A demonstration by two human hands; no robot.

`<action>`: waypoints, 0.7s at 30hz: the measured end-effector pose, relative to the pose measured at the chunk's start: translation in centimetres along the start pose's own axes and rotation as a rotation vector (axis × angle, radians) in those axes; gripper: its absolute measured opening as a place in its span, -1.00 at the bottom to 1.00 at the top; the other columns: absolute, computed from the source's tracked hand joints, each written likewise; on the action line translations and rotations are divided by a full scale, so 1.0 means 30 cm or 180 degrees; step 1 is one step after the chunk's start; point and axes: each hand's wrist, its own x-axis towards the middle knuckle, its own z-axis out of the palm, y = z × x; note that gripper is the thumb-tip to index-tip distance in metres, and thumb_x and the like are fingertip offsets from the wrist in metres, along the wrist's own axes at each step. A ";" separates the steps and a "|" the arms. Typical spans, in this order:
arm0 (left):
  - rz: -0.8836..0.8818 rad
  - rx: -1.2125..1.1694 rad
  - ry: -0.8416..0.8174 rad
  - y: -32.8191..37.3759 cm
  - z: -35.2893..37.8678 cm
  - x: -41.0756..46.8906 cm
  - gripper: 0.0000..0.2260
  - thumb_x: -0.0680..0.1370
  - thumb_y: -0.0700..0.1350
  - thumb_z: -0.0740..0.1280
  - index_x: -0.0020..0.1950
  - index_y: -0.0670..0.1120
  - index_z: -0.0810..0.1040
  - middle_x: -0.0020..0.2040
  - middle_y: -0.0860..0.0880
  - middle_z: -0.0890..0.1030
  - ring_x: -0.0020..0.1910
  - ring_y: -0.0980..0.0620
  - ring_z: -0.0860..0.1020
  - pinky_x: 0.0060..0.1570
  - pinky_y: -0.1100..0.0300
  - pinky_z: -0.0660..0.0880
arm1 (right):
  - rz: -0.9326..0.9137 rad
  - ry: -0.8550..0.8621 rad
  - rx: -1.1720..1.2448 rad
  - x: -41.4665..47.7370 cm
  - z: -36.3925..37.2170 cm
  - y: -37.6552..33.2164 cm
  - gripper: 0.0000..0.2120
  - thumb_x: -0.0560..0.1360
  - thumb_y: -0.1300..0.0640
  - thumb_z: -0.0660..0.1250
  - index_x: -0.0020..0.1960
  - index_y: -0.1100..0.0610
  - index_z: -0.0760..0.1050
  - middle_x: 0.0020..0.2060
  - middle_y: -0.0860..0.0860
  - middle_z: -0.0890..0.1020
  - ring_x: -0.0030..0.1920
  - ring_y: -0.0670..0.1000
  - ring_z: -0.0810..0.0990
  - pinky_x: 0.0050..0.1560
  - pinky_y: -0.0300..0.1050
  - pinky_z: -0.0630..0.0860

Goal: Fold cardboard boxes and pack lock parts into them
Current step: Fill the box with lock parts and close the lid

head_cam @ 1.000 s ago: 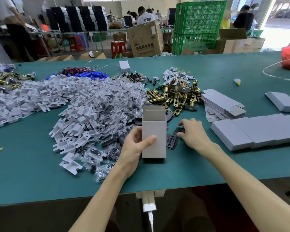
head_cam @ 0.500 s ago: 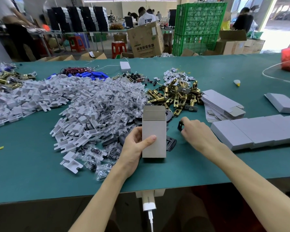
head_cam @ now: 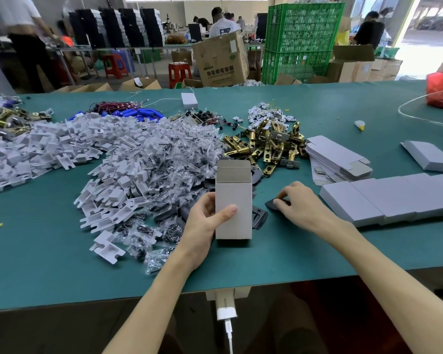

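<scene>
Box (head_cam: 233,198) was gripped upright by curled left hand (head_cam: 202,226) near front edge of bench (head_cam: 62,264), black part (head_cam: 270,204) pinched by right hand (head_cam: 301,203).

Green-covered worktop (head_cam: 49,264) carries: heap of white plastic inserts (head_cam: 69,149), bagged small parts (head_cam: 174,154), brass latches (head_cam: 264,144), flat box blanks (head_cam: 335,159), folded grey boxes (head_cam: 394,198), black plates (head_cam: 258,217).

A black plastic part (head_cam: 273,204) has been drawn away from the black plate (head_cam: 260,217) it lay next to. It is now pinched by the right hand (head_cam: 301,203), and has been tipped from upright to nearly flat.
</scene>
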 end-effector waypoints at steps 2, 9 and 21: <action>-0.0001 -0.0004 0.0014 0.001 0.002 -0.001 -0.55 0.47 -0.09 0.56 0.31 -0.14 0.56 0.22 -0.10 0.69 0.26 -0.14 0.64 0.28 -0.14 0.58 | -0.0052 -0.0348 -0.0285 -0.007 -0.019 -0.012 -0.63 0.61 -0.11 0.34 0.30 0.09 0.50 0.20 0.07 0.45 0.17 0.12 0.54 0.18 -0.02 0.46; -0.0009 -0.0022 0.0027 0.004 0.004 -0.006 -0.56 0.47 -0.11 0.54 0.31 -0.15 0.56 0.21 -0.10 0.69 0.25 -0.14 0.64 0.31 -0.18 0.57 | -0.0128 -0.0745 -0.0591 0.008 -0.052 -0.047 -0.55 0.57 -0.05 0.43 0.42 -0.09 0.43 0.15 0.04 0.37 0.12 0.19 0.55 0.20 0.09 0.52; -0.0031 -0.0117 0.0027 0.005 0.006 -0.002 -0.54 0.46 -0.13 0.54 0.32 -0.16 0.55 0.22 -0.11 0.69 0.26 -0.13 0.64 0.27 -0.08 0.60 | 0.0005 0.0700 0.0795 -0.014 -0.187 -0.075 -0.79 0.41 0.06 0.61 -0.20 0.11 0.60 -0.25 0.01 0.68 -0.19 0.02 0.64 -0.18 -0.08 0.51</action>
